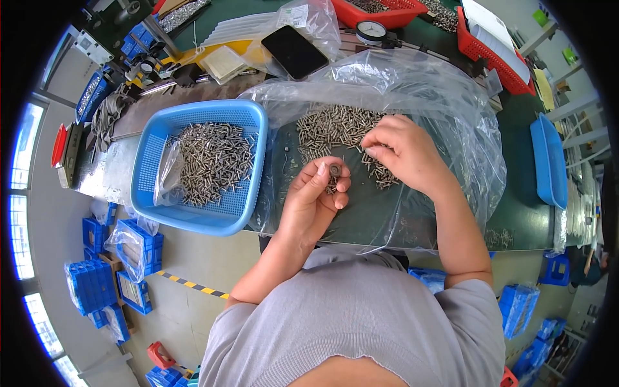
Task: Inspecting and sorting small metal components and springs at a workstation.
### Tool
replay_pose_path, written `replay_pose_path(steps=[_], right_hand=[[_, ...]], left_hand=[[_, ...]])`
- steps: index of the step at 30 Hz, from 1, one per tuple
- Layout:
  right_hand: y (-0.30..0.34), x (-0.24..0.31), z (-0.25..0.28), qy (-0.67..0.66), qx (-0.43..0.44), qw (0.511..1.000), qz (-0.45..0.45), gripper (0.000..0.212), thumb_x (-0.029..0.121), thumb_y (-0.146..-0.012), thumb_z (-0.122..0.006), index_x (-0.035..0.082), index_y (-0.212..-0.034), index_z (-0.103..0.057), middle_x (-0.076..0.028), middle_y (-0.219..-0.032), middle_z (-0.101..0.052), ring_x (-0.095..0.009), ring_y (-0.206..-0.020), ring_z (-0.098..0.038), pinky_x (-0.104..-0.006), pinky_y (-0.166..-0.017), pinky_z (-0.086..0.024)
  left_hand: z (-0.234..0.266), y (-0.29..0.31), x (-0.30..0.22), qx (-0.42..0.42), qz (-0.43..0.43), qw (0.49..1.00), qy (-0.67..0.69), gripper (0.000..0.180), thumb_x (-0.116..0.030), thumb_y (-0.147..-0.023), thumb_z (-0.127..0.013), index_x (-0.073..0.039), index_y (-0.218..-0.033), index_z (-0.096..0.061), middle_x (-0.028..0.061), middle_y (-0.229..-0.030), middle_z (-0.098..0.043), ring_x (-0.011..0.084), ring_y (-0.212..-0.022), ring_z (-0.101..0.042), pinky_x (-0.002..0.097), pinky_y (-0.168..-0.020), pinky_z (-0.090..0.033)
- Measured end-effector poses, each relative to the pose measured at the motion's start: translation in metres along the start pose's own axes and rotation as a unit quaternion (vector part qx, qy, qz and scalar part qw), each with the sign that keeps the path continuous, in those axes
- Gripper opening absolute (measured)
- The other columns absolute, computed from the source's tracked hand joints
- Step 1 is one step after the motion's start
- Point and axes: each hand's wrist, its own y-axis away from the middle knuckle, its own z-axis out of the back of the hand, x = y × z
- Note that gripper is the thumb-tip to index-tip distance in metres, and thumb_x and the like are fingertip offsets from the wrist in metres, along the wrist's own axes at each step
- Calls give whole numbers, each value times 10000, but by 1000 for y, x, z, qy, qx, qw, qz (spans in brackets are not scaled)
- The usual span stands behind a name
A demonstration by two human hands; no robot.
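Note:
My left hand (pixel 314 193) holds a small dark round metal part (pixel 334 169) between thumb and fingers, above the near edge of the loose pins. A pale hole or recess shows in its face. To its right, my right hand (pixel 403 151) is pinched over the pile of small metal pins (pixel 338 126); whatever lies between its fingertips is too small to make out. The pins are spread on a clear plastic sheet (pixel 445 109) on the dark green table. At left stands a blue basket (pixel 250 216) with more such pins (pixel 216 161) and a crumpled clear bag (pixel 169 174).
Behind the sheet lie a black phone (pixel 294 53) and a round dial gauge (pixel 371 31). Red baskets (pixel 493 64) stand at the far side and far right. A blue tray (pixel 548 161) sits at the right edge. Blue crates (pixel 90 284) stand on the floor.

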Motion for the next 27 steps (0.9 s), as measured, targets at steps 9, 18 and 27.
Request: replay_pose_path(steps=[9,18,27], right_hand=[[1,6,-14,94,50,994,29,107,119,-684,-707,78,-735,-623,-58,-771,-579,-259,-815,-563,-374,-719,-459],[-1,4,-14,34,-7,999,8,126,122,-710,-685,53,-720,-581,-79,-742,-561,-286,-771,-554,-389,-693,-447],[3,8,-14,106,53,993,27,123,134,-696,-707,75,-722,-602,-61,-752,-583,-263,-791,-572,-377,-715,-458]], left_hand=[[0,1,-2,-2,5,1000,8,201,-195,-947,-517,-36,-1060,-565,82,-963,-564,140,-787,-502,246,-602,-421],[0,1,-1,3,6,1000,13,206,-203,-947,-519,-33,-1055,-561,81,-953,-559,135,-774,-495,248,-601,-419],[1,1,-2,-1,7,1000,6,215,-209,-942,-528,-31,-1058,-558,77,-944,-561,131,-758,-493,249,-596,-416]])
